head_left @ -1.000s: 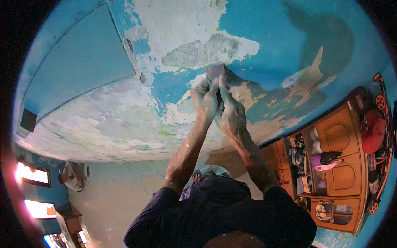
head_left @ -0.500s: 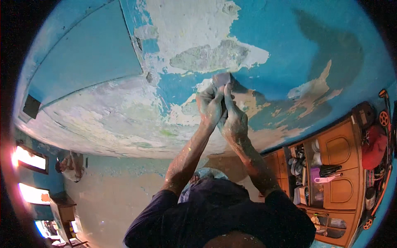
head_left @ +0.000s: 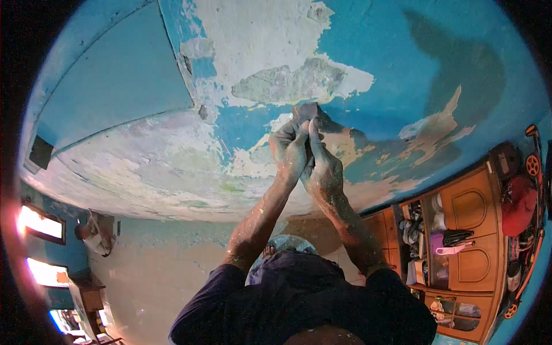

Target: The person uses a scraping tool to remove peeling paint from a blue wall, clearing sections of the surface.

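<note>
In front of me is a blue wall with peeling paint and pale bare patches. My left hand and my right hand come together on a flat grey scraper. Its broad end rests at the wall, just below a rough grey patch. Both thumbs lie along the scraper's face, while my fingers close around its lower part, so its handle is mostly hidden. Pale flecks dot both forearms.
A brown wooden cabinet with shelves of items stands at the right, beside a red bundle. Bright windows are at the far left, near what looks like a person. A rounded pale surface lies beneath me.
Both hands and the scraper have shifted slightly left and down in the view. The grip looks the same. The view itself has moved a little.
</note>
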`<action>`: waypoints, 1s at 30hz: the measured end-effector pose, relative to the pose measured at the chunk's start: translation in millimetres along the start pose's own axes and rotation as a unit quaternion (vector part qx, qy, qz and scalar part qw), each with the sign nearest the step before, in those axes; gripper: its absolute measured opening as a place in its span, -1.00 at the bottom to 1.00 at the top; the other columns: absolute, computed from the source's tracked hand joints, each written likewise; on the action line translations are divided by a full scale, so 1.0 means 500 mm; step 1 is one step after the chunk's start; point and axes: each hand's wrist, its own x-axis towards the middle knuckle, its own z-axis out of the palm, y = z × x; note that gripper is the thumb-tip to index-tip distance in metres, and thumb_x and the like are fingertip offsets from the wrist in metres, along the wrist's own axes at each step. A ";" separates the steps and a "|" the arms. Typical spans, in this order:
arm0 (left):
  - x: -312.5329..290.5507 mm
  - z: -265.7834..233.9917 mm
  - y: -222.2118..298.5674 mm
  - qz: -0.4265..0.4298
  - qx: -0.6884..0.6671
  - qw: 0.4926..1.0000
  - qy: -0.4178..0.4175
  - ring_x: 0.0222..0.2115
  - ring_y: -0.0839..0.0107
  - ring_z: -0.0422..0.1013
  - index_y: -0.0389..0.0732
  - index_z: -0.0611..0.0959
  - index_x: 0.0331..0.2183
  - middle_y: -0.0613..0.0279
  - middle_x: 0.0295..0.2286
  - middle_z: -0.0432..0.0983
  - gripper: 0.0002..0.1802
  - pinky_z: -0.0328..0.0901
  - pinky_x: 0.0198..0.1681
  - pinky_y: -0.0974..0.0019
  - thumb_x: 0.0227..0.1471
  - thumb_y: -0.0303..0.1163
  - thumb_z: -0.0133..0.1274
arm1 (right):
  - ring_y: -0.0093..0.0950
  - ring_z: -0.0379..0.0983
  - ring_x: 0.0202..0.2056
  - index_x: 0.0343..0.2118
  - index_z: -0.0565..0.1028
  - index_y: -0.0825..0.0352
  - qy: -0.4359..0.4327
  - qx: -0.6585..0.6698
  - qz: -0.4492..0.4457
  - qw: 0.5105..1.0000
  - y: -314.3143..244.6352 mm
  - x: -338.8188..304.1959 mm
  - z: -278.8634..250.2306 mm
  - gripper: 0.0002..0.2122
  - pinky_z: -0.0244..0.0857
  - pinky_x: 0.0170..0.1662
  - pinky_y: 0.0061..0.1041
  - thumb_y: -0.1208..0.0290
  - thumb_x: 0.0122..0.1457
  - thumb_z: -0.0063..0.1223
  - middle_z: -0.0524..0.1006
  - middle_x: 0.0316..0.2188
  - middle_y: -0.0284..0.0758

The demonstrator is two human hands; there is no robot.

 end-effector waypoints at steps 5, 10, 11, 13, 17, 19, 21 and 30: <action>-0.002 -0.010 -0.004 0.018 0.059 0.998 -0.002 -0.63 0.55 0.40 -0.33 0.55 -0.52 0.17 -0.59 0.52 -0.81 0.32 -0.58 0.47 0.09 -0.47 -0.06 | -0.21 0.43 -0.54 0.22 0.00 0.27 -0.009 -0.005 -0.001 1.000 0.003 -0.003 0.004 -0.29 0.27 -0.54 -0.35 0.50 -0.04 0.01 0.44 -0.52 -0.10; -0.010 0.002 0.003 -0.004 0.004 1.000 0.028 -0.64 0.60 0.34 -0.32 0.55 -0.54 0.24 -0.61 0.49 -0.80 0.24 -0.61 0.50 0.08 -0.50 -0.06 | -0.18 0.43 -0.51 0.22 -0.03 0.26 -0.026 -0.017 0.012 0.999 0.009 -0.007 0.007 -0.27 0.28 -0.52 -0.33 0.50 -0.05 0.02 0.43 -0.51 -0.08; -0.008 -0.005 0.009 0.036 0.057 0.998 0.019 -0.65 0.59 0.35 -0.35 0.57 -0.51 0.24 -0.62 0.49 -0.81 0.26 -0.61 0.50 0.07 -0.48 -0.04 | -0.18 0.43 -0.52 0.21 0.02 0.29 -0.003 0.006 -0.005 1.000 0.007 -0.005 0.012 -0.30 0.27 -0.52 -0.36 0.53 -0.04 0.02 0.41 -0.56 -0.07; 0.002 -0.005 0.016 0.031 0.068 0.997 0.008 -0.65 0.57 0.36 -0.39 0.59 -0.47 0.23 -0.61 0.50 -0.81 0.30 -0.59 0.48 0.06 -0.46 -0.03 | -0.17 0.43 -0.53 0.19 0.07 0.32 0.021 0.027 -0.022 0.999 0.004 -0.001 0.006 -0.33 0.26 -0.52 -0.39 0.56 -0.04 0.03 0.40 -0.60 -0.07; -0.014 -0.004 0.017 0.029 0.110 0.993 0.039 -0.66 0.58 0.35 -0.37 0.58 -0.51 0.24 -0.59 0.50 -0.80 0.32 -0.58 0.47 0.06 -0.45 -0.01 | -0.17 0.43 -0.53 0.20 0.06 0.29 -0.002 0.040 -0.010 0.999 0.000 0.000 0.006 -0.31 0.27 -0.51 -0.39 0.55 -0.05 0.04 0.40 -0.59 -0.06; 0.007 -0.001 0.020 0.040 0.068 0.997 0.024 -0.65 0.57 0.36 -0.37 0.58 -0.50 0.23 -0.59 0.50 -0.81 0.32 -0.58 0.46 0.05 -0.45 0.00 | -0.19 0.43 -0.54 0.21 0.04 0.22 0.049 0.040 -0.067 0.996 -0.002 0.013 0.007 -0.29 0.27 -0.51 -0.40 0.54 -0.05 0.05 0.41 -0.59 -0.08; -0.006 -0.003 0.016 0.030 0.021 0.999 0.008 -0.64 0.55 0.38 -0.38 0.58 -0.48 0.22 -0.59 0.50 -0.83 0.34 -0.58 0.44 0.05 -0.47 0.00 | -0.17 0.43 -0.52 0.22 0.00 0.23 0.000 0.032 -0.022 0.999 0.002 -0.009 0.002 -0.28 0.28 -0.49 -0.36 0.53 -0.05 0.04 0.42 -0.57 -0.08; -0.005 -0.001 0.019 0.009 0.027 0.999 0.022 -0.66 0.52 0.39 -0.40 0.56 -0.51 0.21 -0.61 0.49 -0.82 0.35 -0.59 0.44 0.03 -0.47 0.01 | -0.10 0.42 -0.50 0.23 -0.08 0.24 -0.047 0.031 0.026 0.998 -0.003 -0.006 -0.004 -0.23 0.28 -0.48 -0.29 0.50 -0.07 0.04 0.42 -0.55 -0.04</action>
